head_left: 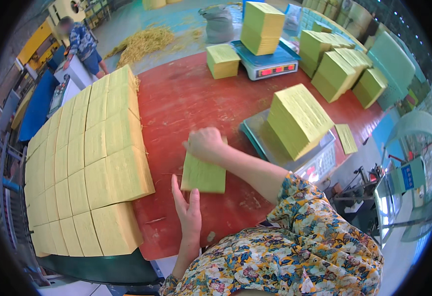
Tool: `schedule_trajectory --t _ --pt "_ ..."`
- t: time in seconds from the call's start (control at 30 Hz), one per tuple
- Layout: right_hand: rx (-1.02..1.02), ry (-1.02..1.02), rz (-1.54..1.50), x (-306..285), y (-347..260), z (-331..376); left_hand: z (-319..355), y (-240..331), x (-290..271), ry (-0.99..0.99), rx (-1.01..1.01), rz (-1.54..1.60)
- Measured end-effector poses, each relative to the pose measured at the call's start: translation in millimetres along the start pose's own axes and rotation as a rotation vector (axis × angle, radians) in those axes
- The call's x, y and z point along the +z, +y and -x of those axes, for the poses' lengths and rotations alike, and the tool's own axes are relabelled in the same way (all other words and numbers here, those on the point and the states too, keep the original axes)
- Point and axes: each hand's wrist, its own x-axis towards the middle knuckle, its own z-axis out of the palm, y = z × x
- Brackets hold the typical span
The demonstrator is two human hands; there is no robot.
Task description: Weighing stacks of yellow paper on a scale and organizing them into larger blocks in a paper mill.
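A small stack of yellow paper sheets (204,173) lies on the red tabletop (169,113) in front of me, slightly blurred. My right hand (206,143) is closed over its far end, knuckles up; whatever its fingers hold is hidden beneath them. At the near left corner of the stack is my left hand (188,212), open, its fingers stretched out and the thumb apart. A thin dark line, perhaps a string, shows by the left fingertips.
Rows of yellow paper blocks (92,133) fill the left side. A tall paper stack (300,121) stands on a nearby scale (255,129), another on a blue scale (270,66) farther off. More stacks (334,74) line the right. A person (81,44) stands at far left.
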Motion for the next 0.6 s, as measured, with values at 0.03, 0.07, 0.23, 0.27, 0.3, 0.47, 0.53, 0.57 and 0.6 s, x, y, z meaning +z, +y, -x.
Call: schedule_trajectory --t 0.03,0.07,0.23,0.27,0.3,0.47,0.53,0.57,0.6 --pt "0.008 0.010 -0.003 -2.1 1.2 22.1 9.2 -6.9 3.1 0.021 -0.134 0.066" --pt "-0.013 -0.029 -0.026 -4.8 3.5 44.4 18.5 -11.0 4.5 0.044 -0.270 0.129" --pt "0.018 -0.074 -0.225 3.5 37.3 141.2 55.9 -7.0 -3.1 0.186 -0.300 0.174" --pt "0.024 -0.123 -0.269 3.6 37.5 159.6 62.9 -8.5 -9.9 0.190 -0.297 0.162" --pt "0.033 -0.165 -0.308 4.4 41.2 178.1 68.2 -9.2 -12.2 0.163 -0.397 0.288" --pt "-0.023 -0.217 -0.433 13.6 61.6 248.4 98.7 7.5 -18.5 0.121 -0.516 0.270" --pt "-0.036 -0.225 -0.483 19.3 66.1 262.0 119.2 6.7 -15.5 0.190 -0.484 0.219" --pt "-0.048 -0.225 -0.501 19.0 69.5 265.5 127.8 9.5 -7.5 0.293 -0.513 0.260" --pt "-0.063 -0.226 -0.518 17.4 70.4 268.7 137.4 12.9 -2.6 0.399 -0.542 0.301"
